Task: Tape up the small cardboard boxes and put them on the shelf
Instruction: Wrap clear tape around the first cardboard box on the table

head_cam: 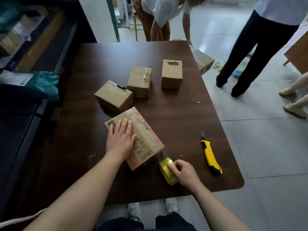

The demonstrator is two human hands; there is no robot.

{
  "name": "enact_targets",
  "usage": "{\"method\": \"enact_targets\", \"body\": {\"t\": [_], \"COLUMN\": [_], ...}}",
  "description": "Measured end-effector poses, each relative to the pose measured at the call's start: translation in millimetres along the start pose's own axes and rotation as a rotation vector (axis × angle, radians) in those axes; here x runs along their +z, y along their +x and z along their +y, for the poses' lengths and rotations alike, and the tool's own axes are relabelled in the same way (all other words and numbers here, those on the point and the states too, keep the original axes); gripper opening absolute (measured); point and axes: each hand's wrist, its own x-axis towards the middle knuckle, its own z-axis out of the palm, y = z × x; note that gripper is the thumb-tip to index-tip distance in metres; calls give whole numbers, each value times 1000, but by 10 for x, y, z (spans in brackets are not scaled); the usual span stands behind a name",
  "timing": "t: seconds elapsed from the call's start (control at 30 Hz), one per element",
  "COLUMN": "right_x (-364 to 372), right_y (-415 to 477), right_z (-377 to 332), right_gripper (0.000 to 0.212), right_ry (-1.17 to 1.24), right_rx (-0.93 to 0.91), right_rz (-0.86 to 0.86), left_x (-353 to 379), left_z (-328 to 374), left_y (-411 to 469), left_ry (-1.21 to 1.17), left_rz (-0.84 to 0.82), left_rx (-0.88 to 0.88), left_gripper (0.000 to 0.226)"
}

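A flat cardboard box (143, 135) with printed characters lies near the front of the dark wooden table (175, 114). My left hand (120, 139) presses flat on its top, fingers spread. My right hand (184, 171) grips a yellow tape roll (167, 171) at the box's near right corner, and a clear strip of tape runs from the roll up onto the box. Three small taped boxes stand farther back: one at the left (115, 96), one in the middle (140, 81), one at the right (171, 74).
A yellow utility knife (210, 155) lies on the table to the right, blade out. Shelving with parcels (21, 39) runs along the left. Beyond the table stand people (256, 47), and another box (202, 60) sits on the floor by the far right corner.
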Motion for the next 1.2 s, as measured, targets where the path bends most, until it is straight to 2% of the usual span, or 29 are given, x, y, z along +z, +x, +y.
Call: {"method": "enact_targets", "body": {"t": [0.13,0.2,0.27,0.33,0.43,0.5,0.6,0.67,0.73,0.83,0.93,1.0,1.1,1.2], "right_x": [-87,-148,-216,-282,-405,-518,-715,-836,-922,-968,-998,-1041,-1095,-1124], "right_y": [46,84,124,161,222,294,456,548,611,647,643,640,591,514], "right_z": [-22,-36,-46,-47,17,123,342,464,569,697,728,657,454,246], "right_gripper": [25,28,31,33,33,32,30,33,39,42,35,35,38,26], "right_ry": [-95,-144,-200,-253,-247,-226,-334,-444,-524,-529,-523,-432,-242,-251], "right_rx": [-21,-42,-77,-118,-128,-110,-83,2,95,156,132,116,53,-138], "right_rz": [-74,-99,-114,-118,-89,-24,124,159,142,63,17,-31,-111,-120], "left_x": [-41,-65,-71,-60,46,186,397,499,566,636,663,671,630,584], "left_z": [279,424,567,726,984,1109,1235,1279,1306,1346,1396,1404,1409,1418], "left_y": [-239,-386,-568,-769,-982,-1011,-924,-838,-784,-776,-795,-775,-725,-713], "left_ry": [-267,-421,-567,-635,-573,-604,-881,-1089,-1231,-1338,-1553,-1651,-1774,-1781], "left_rz": [227,363,398,363,201,68,-85,-93,-78,-61,-47,-42,-57,-19], "left_rx": [-161,-203,-199,-189,-244,-365,-623,-756,-842,-852,-842,-828,-844,-862], "left_gripper": [53,36,17,10,27,37,52,55,48,42,51,52,30,8]}}
